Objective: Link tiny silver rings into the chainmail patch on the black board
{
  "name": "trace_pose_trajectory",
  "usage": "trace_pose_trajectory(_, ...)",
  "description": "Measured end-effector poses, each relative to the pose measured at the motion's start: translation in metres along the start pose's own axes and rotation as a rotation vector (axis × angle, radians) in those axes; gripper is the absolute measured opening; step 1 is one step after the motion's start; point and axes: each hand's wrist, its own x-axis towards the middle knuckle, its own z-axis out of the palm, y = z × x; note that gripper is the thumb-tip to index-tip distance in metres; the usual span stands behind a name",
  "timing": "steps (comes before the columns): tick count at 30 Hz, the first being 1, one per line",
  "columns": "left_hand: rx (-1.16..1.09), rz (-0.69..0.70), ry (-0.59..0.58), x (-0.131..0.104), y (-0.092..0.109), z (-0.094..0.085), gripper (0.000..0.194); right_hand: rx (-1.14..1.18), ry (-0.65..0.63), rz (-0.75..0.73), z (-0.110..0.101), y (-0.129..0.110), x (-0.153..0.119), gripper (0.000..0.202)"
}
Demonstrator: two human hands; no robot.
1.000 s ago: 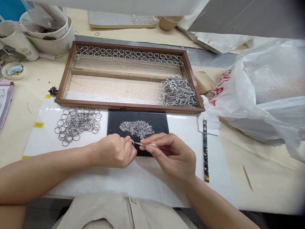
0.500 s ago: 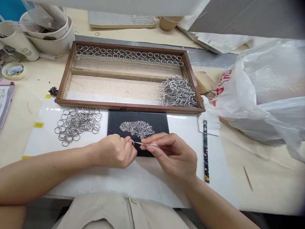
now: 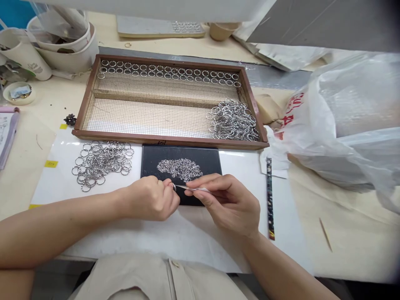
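Observation:
My left hand (image 3: 154,198) is closed, pinching a small metal ring (image 3: 174,187) at its fingertips. From the right, my right hand (image 3: 229,202) grips a thin pointed tool (image 3: 184,188) with a whitish handle part, its tip at the ring. Both hands are over the front edge of a black pad (image 3: 150,156), which bears a heap of tiny silvery pieces (image 3: 179,167). Left of the pad lies a loose pile of metal rings (image 3: 104,162) on the white sheet.
Behind the pad, a brown-framed mesh tray (image 3: 171,141) holds two rows of rings and a ring pile (image 3: 233,121). A dark patterned strip (image 3: 270,200) and a wooden stick (image 3: 325,234) lie right. A plastic bag (image 3: 312,125) stands farther right; cups and tubs (image 3: 67,58) stand back left.
My right hand has shifted very slightly to the right. My left hand keeps its hold on the ring in the same place.

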Motion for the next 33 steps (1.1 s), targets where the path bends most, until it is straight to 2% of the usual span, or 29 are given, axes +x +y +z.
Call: trace_pose_trajectory(33,-0.032,0.001,-0.034,0.0009,-0.0004,-0.0024,0.017,-0.001,-0.024,0.009,-0.0002,0.001,-0.0005,0.015)
